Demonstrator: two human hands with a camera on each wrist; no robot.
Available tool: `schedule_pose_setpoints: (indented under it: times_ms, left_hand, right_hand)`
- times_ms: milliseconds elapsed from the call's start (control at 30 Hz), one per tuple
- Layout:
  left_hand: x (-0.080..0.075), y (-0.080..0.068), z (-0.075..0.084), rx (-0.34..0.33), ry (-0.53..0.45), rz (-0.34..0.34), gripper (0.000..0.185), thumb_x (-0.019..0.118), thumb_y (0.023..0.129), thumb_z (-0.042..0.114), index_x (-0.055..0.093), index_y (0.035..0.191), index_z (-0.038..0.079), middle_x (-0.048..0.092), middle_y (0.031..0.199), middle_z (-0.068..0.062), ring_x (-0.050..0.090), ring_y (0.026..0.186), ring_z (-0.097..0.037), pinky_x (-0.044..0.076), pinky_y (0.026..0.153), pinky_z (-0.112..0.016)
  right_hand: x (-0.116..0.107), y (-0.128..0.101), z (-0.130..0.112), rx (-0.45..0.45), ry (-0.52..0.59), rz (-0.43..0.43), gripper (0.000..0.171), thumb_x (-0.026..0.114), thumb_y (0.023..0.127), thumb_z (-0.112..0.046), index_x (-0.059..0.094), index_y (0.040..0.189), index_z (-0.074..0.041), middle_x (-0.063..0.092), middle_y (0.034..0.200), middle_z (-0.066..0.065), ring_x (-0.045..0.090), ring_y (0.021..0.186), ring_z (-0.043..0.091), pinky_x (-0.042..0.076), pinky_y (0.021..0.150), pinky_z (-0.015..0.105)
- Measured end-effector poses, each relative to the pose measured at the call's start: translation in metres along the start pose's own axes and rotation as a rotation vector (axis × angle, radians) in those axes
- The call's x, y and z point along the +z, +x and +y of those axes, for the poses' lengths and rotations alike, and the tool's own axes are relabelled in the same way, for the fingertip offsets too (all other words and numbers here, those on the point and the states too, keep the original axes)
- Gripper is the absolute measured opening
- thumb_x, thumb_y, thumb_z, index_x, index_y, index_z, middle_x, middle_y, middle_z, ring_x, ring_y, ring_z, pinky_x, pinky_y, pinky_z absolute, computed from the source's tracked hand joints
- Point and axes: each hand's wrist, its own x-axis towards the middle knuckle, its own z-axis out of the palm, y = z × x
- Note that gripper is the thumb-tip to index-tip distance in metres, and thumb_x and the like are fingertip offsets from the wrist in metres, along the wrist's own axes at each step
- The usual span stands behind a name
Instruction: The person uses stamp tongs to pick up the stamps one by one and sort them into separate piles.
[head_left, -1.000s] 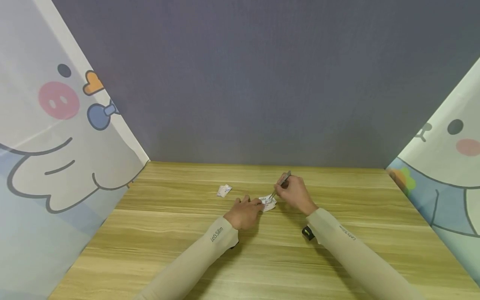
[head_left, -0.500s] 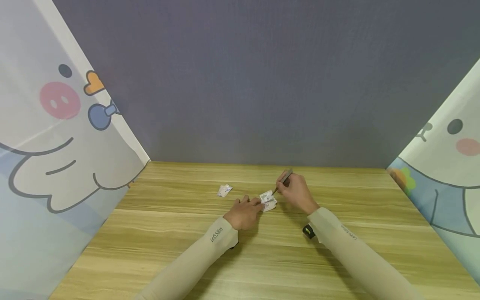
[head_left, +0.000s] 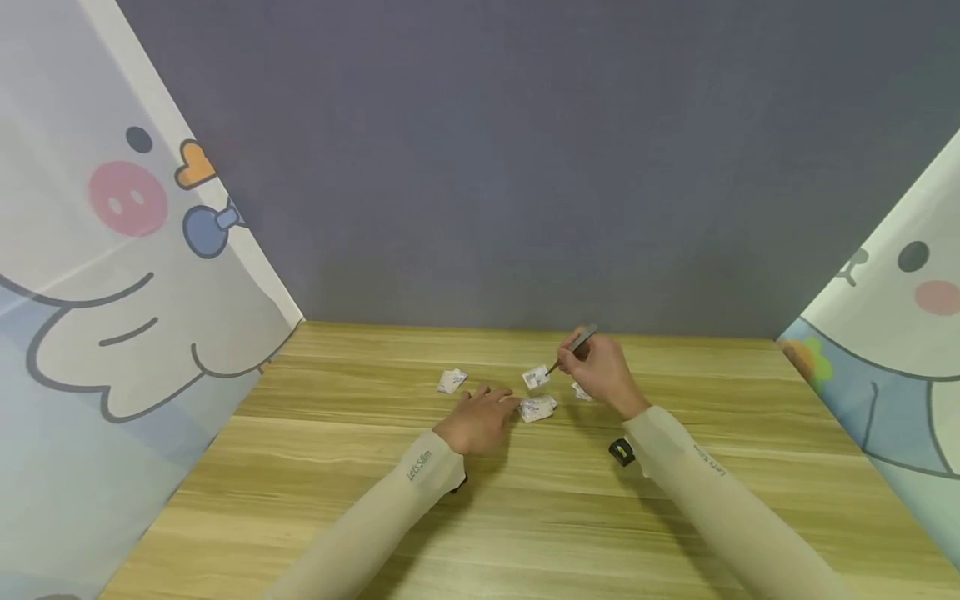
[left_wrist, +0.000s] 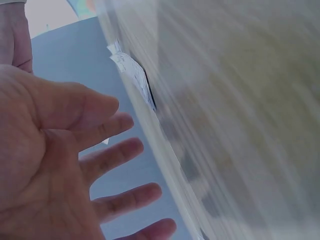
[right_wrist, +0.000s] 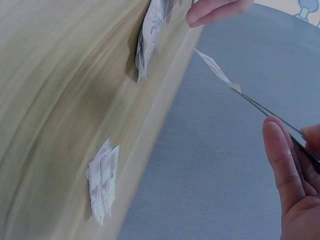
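My right hand (head_left: pixel 606 375) pinches a pair of tweezers (head_left: pixel 576 343). Their tips grip one small white printed paper (right_wrist: pixel 217 68), like a postage stamp, above the table in the right wrist view. Below it a pile of similar stamps (head_left: pixel 537 409) lies on the wood. My left hand (head_left: pixel 477 421) reaches to the left edge of that pile; whether its fingertips touch the pile I cannot tell. In the left wrist view the left fingers (left_wrist: pixel 120 155) are extended and spread, holding nothing.
Two smaller groups of stamps lie on the wooden table (head_left: pixel 525 517): one group (head_left: pixel 452 381) left of the pile, another (right_wrist: pixel 103 180) right of it, partly behind my right hand in the head view. A grey panel (head_left: pixel 480 167) stands behind the table.
The tweezers have lifted a stamp off the middle pile and carried it up and away from it. My left hand has drawn back slightly to the left. The right-hand group has come into view.
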Motion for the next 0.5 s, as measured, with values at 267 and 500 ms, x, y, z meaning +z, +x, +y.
schedule_pose_setpoints:
  times_ms: [267, 500]
  left_hand:
    - [0.003, 0.013, 0.015, 0.075, 0.036, 0.038, 0.046, 0.045, 0.1, 0.019, 0.038, 0.146, 0.017, 0.036, 0.146, 0.0, 0.031, 0.132, -0.026, 0.029, 0.102, -0.054]
    - [0.002, 0.042, 0.045, 0.088, 0.1, -0.009, 0.054, 0.053, 0.095, 0.017, 0.038, 0.146, 0.018, 0.034, 0.147, 0.003, 0.031, 0.131, -0.022, 0.03, 0.102, -0.049]
  right_hand:
    - [-0.024, -0.007, 0.018, 0.068, -0.004, -0.006, 0.004, 0.061, 0.091, -0.009, 0.062, 0.09, -0.005, 0.066, 0.076, 0.006, 0.066, 0.067, 0.025, 0.052, 0.057, 0.033]
    - [-0.041, -0.01, 0.04, 0.112, 0.035, 0.006, 0.005, 0.059, 0.091, -0.005, 0.061, 0.09, 0.0, 0.063, 0.077, 0.013, 0.065, 0.068, 0.034, 0.054, 0.056, 0.037]
